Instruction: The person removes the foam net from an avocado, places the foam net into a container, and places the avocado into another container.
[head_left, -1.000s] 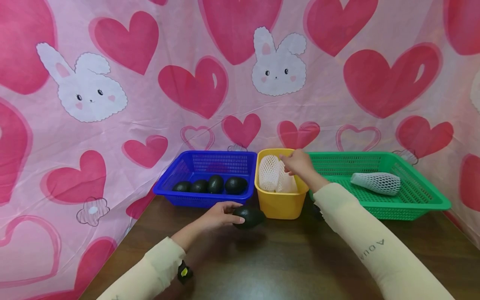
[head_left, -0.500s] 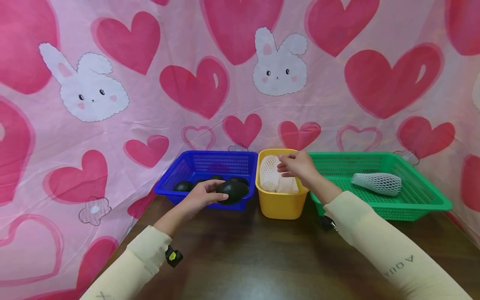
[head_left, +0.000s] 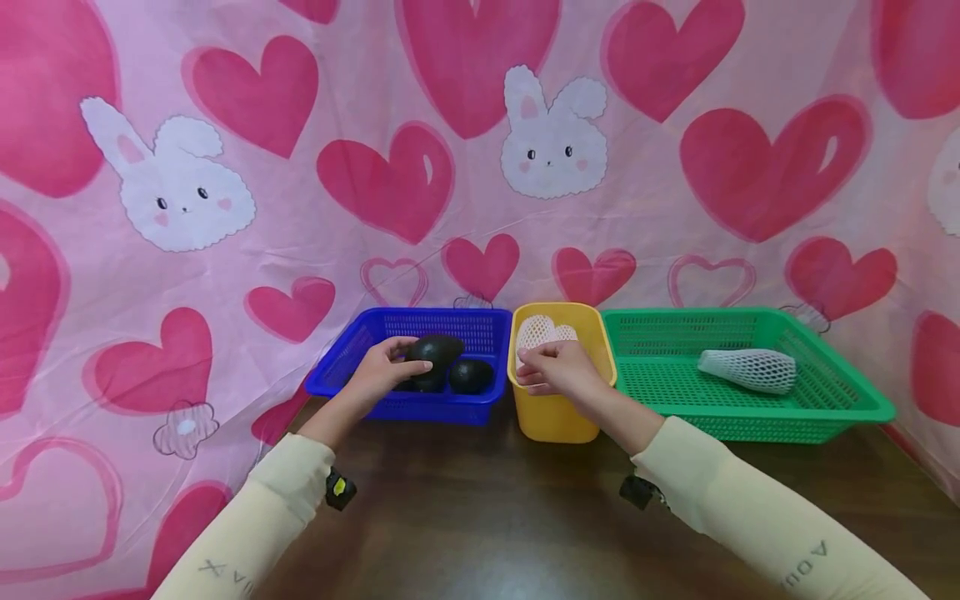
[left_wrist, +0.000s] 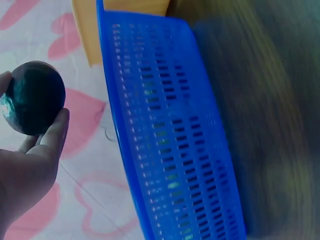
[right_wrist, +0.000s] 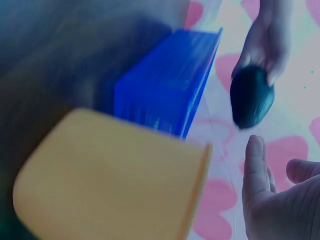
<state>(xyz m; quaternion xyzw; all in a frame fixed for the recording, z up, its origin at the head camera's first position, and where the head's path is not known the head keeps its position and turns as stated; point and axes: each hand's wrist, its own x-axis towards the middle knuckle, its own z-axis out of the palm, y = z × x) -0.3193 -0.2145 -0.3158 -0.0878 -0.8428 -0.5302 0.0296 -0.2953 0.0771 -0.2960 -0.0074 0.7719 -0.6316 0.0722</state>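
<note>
A dark green avocado (head_left: 435, 354) is in my left hand (head_left: 378, 371), pinched between thumb and fingers. Hand and fruit are over the blue basket (head_left: 435, 408), and the left wrist view has the same avocado (left_wrist: 36, 97) above the basket's rim. More avocados (head_left: 471, 377) lie inside, some hidden behind the held one. My right hand (head_left: 562, 371) hovers over the front of the yellow bin (head_left: 558, 421), where white foam net sleeves (head_left: 536, 332) stand partly covered by it. In the right wrist view the fingers (right_wrist: 256, 167) are straight and hold nothing.
To the right of the bin stands a green basket (head_left: 750, 427). A white foam net (head_left: 750, 371) lies in it, something dark showing through the mesh. All containers stand on a brown wooden table (head_left: 480, 517), before a pink heart-print cloth (head_left: 420, 67).
My left hand has carried the avocado from in front of the containers up and left over the blue basket. My right hand has shifted left and nearer, to the bin's front.
</note>
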